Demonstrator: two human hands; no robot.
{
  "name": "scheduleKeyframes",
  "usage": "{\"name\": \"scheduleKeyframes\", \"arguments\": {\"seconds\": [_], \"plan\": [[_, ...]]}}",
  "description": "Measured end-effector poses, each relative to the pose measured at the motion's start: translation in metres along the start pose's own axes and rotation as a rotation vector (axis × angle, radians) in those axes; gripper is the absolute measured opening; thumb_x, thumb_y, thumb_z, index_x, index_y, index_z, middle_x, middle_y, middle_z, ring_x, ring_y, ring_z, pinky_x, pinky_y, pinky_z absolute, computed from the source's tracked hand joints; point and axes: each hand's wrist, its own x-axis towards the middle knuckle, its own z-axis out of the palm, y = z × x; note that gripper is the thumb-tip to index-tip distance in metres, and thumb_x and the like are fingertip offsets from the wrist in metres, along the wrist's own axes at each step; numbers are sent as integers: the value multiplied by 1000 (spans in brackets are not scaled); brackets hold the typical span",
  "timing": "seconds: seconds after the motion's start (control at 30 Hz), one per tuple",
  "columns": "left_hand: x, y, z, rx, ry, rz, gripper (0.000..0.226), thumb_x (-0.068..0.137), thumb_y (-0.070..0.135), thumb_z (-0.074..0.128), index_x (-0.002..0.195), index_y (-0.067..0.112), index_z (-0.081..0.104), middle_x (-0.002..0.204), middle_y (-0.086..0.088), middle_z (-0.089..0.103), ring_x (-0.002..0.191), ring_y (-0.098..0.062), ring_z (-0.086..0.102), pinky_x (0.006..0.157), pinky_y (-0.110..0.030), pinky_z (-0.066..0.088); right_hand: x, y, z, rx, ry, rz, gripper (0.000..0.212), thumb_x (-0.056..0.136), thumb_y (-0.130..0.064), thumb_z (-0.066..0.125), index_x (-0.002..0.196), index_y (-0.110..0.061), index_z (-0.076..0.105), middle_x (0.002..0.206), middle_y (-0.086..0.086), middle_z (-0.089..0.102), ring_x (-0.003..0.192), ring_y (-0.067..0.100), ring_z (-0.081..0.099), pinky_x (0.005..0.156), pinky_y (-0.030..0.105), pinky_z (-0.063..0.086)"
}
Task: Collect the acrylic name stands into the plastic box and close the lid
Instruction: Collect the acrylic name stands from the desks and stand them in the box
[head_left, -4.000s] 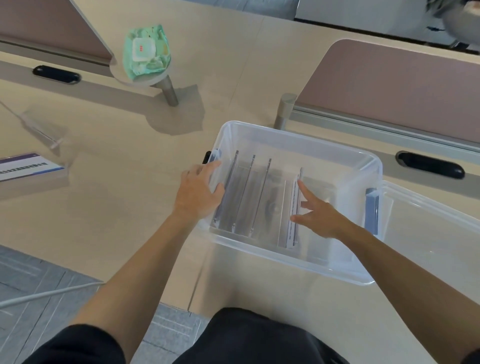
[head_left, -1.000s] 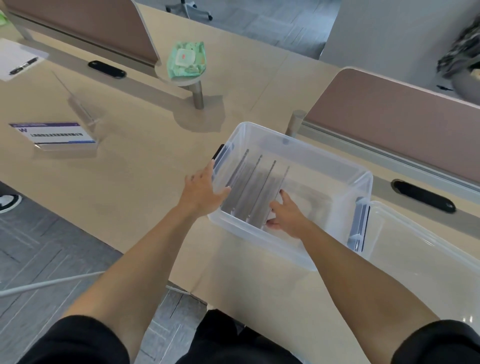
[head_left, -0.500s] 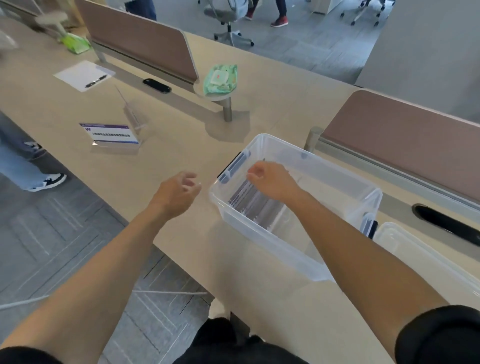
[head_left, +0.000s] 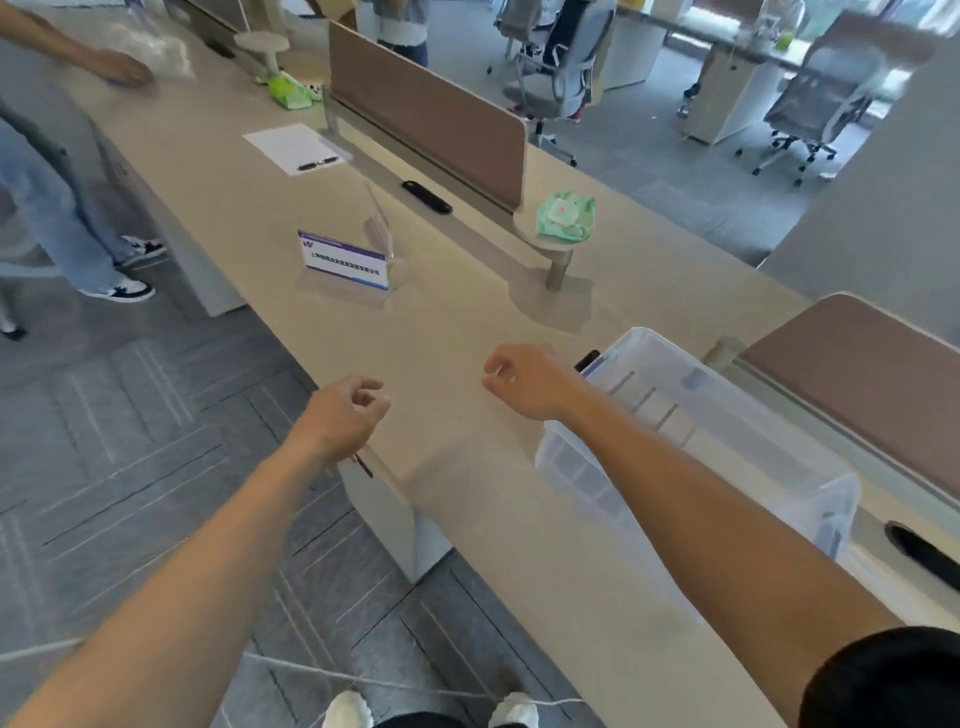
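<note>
head | left hand (head_left: 345, 415), right hand (head_left: 524, 382): loosely curled, holding nothing, over desk (head_left: 457, 332) | plastic box (head_left: 587, 478) open-topped, partly under right forearm; four name stands (head_left: 644, 400) on edge inside | labelled stand (head_left: 345, 260), clear stand (head_left: 382, 223) just behind, farther along desk | two wipe packs (head_left: 566, 215)

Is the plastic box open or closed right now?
Open: no lid covers the plastic box; acrylic stands show upright inside through its top.
</note>
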Motion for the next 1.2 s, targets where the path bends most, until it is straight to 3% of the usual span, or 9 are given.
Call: {"name": "scheduleKeyframes", "arguments": {"seconds": [0.2,0.5,0.63,0.83,0.97,1.03,1.2], "plan": [[20,-52,-55,-58,-11,-18,34,95,35,56,127,21,58,106,6,60,106,-17,57,88,-31,44,32,-49,19,-25,-16,52,23,95,-30,60,109,-14,69,98,5,67,94,19,59,82,26,40],[95,-71,-87,-46,30,-74,32,94,35,55,123,23,58,102,4,64,103,-20,61,84,-33,47,110,-45,29,4,-11,44,14,92,-29,63,99,-17,69,94,4,66,95,24,63,87,33,48],[132,-61,-95,47,49,-127,30,94,34,55,123,24,58,108,4,64,91,-13,64,77,-30,48,159,-31,25,-20,-34,23,22,93,-32,60,107,-18,69,92,-2,61,95,20,59,84,29,45],[205,-61,-109,171,69,-193,37,94,34,56,128,20,57,114,-1,63,96,-19,57,77,-29,41,240,-27,29,-28,-76,29,24,92,-35,60,109,-21,68,110,3,68,108,24,60,92,33,48],[276,-77,-115,156,71,-258,43,93,30,56,134,18,50,120,-6,61,104,-26,59,80,-32,48,307,-35,37,-80,-117,59,27,92,-36,58,113,-23,67,120,3,66,113,25,58,96,38,48],[317,-84,-115,172,90,-251,51,92,28,57,140,16,44,128,-10,58,115,-29,56,88,-35,48,340,-37,45,-88,-117,96,30,93,-37,56,118,-22,64,125,2,64,115,26,58,98,39,48],[410,-105,-113,101,174,-264,66,86,18,62,146,14,33,140,-15,44,122,-33,49,90,-38,43,418,-38,74,-94,-111,271,45,91,-41,56,132,-24,53,128,5,60,114,28,58,92,35,48]]}}
